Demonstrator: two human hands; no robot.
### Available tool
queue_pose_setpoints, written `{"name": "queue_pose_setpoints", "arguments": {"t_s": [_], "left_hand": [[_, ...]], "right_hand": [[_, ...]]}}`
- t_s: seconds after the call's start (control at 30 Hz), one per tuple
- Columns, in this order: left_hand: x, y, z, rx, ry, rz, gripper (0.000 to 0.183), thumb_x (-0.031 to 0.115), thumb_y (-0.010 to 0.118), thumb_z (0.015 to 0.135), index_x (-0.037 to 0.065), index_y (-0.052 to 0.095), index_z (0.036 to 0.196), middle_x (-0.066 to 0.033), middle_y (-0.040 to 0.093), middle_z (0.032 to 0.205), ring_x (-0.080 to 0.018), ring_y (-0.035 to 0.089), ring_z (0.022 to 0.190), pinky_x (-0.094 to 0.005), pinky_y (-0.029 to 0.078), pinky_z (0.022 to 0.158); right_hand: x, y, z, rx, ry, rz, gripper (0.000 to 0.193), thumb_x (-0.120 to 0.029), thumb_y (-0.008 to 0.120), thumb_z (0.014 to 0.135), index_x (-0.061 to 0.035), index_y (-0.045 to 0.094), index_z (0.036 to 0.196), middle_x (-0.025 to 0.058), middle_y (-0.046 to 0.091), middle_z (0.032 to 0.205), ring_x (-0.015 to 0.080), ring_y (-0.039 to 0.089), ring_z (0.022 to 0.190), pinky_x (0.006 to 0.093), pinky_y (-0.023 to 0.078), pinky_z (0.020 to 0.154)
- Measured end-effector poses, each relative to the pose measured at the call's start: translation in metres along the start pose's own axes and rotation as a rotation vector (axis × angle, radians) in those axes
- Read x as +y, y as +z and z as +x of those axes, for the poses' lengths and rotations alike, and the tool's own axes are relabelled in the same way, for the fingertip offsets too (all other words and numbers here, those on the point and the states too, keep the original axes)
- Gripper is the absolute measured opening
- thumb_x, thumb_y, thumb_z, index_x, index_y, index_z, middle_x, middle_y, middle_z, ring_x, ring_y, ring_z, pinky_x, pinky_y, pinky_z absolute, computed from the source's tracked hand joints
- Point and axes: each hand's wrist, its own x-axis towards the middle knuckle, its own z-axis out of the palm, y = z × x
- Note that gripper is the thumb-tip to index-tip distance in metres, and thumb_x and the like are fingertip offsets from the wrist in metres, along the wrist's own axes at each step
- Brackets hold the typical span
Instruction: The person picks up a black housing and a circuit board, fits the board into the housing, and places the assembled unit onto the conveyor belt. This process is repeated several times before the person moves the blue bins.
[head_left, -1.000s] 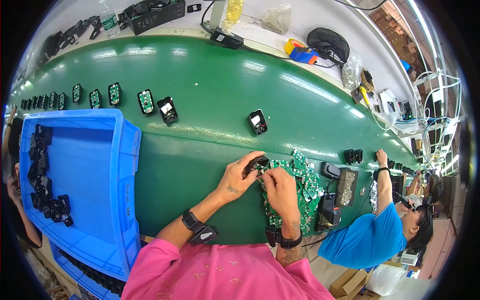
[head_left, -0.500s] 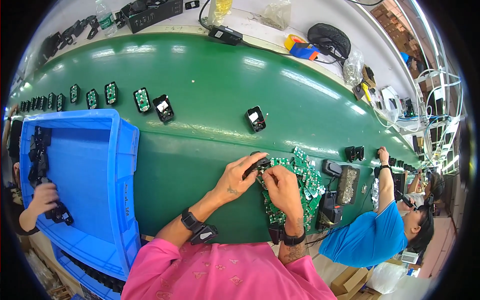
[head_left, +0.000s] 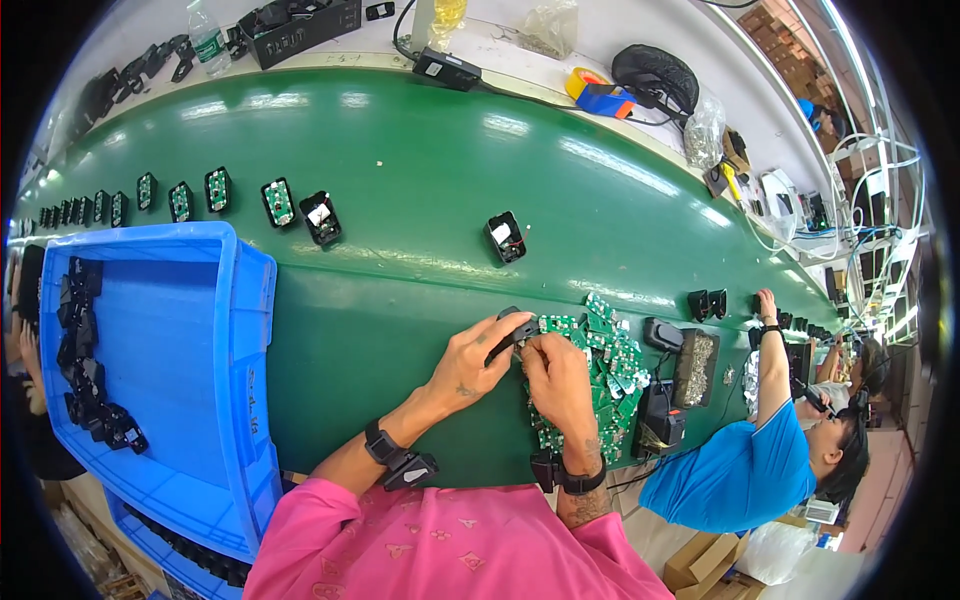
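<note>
My left hand (head_left: 470,362) is closed around a small black plastic housing (head_left: 519,322) above the green work surface. Against that housing, my right hand (head_left: 560,382) has its fingers pinched together; whatever lies between them is hidden. Beneath and beside my right hand spreads a heap of green circuit boards (head_left: 612,365). Farther off stands an open black housing (head_left: 507,238) with a white part and a thin red wire inside. To its left is a similar housing (head_left: 321,220), beside one fitted with a green board (head_left: 278,203).
A large blue bin (head_left: 245,350) at left contains black parts (head_left: 85,365). More housings line the green belt (head_left: 400,150) at far left. Right of the boards are a tray of small metal pieces (head_left: 695,365) and a black device (head_left: 660,415). A co-worker in blue (head_left: 730,475) reaches over the belt.
The other person's hand over the blue bin at left has drawn back out of it. My hands stay at the black housing, the right one shifting slightly left.
</note>
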Motion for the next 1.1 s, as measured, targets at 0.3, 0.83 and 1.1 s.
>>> {"name": "queue_pose_setpoints", "arguments": {"t_s": [0.3,0.83,1.1], "left_hand": [[-0.013,0.004,-0.001,0.055,-0.211,-0.088,0.045,-0.002,0.059,0.087,0.004,0.053,0.131,-0.0169,0.064,0.113,-0.0278,0.068,0.092,-0.0367,0.057,0.08],[-0.002,-0.023,0.008,-0.256,-0.375,-0.545,0.073,-0.009,0.068,0.074,0.008,0.038,0.138,-0.013,0.056,0.117,-0.0251,0.067,0.089,-0.0362,0.061,0.067],[-0.025,-0.011,0.001,-0.217,-0.209,-0.338,0.059,0.001,0.073,0.076,0.002,0.048,0.128,-0.0113,0.059,0.113,-0.0213,0.061,0.104,-0.032,0.056,0.08]], "right_hand": [[0.017,0.031,-0.003,0.06,-0.087,-0.225,0.014,-0.015,0.057,0.09,-0.0022,0.062,0.09,0.017,0.06,0.085,0.0383,0.061,0.077,0.0477,0.05,0.066],[0.021,0.015,-0.017,0.067,0.079,0.842,0.022,-0.02,0.054,0.1,-0.0014,0.06,0.089,0.0016,0.059,0.069,0.0068,0.053,0.052,0.0246,0.043,0.049],[0.02,-0.023,-0.011,-0.221,-0.116,0.59,0.036,-0.028,0.054,0.098,-0.0009,0.062,0.076,0.0044,0.057,0.059,0.0122,0.051,0.051,0.0303,0.041,0.049]]}}
